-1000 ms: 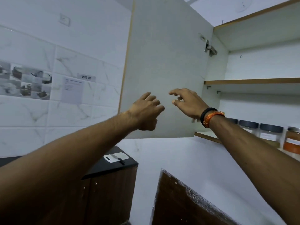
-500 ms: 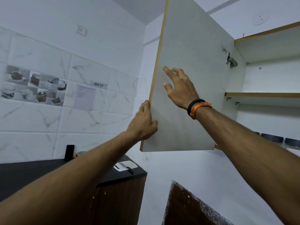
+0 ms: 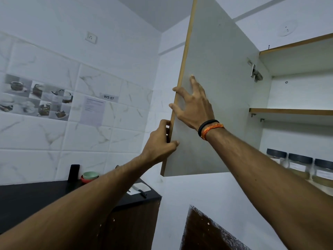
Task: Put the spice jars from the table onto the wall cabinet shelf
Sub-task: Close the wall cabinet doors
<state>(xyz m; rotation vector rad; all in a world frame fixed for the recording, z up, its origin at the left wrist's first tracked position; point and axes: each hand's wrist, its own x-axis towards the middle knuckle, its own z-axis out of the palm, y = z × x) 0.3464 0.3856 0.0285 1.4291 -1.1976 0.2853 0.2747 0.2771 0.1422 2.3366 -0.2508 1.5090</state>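
Note:
The wall cabinet door (image 3: 216,109) stands open, its pale inner face toward me. My left hand (image 3: 160,143) grips the door's outer edge low down, thumb on the inner face and fingers round the back. My right hand (image 3: 192,103) lies spread on the inner face just above, its fingertips hooked over the wooden edge. Inside the cabinet, three spice jars (image 3: 299,165) with dark lids stand in a row on the lowest shelf at the right. The shelf above them (image 3: 292,111) is bare where I can see it.
A black counter (image 3: 36,195) runs along the tiled wall at lower left, carrying stacked green and red bowls (image 3: 89,176), a dark upright block (image 3: 73,172) and a white board with a knife (image 3: 139,188). A brown cabinet corner (image 3: 203,230) juts up below.
Both hands have gone from hovering before the door to taking its outer edge, the right hand sliding left and up. The door now stands edge-on further right in view.

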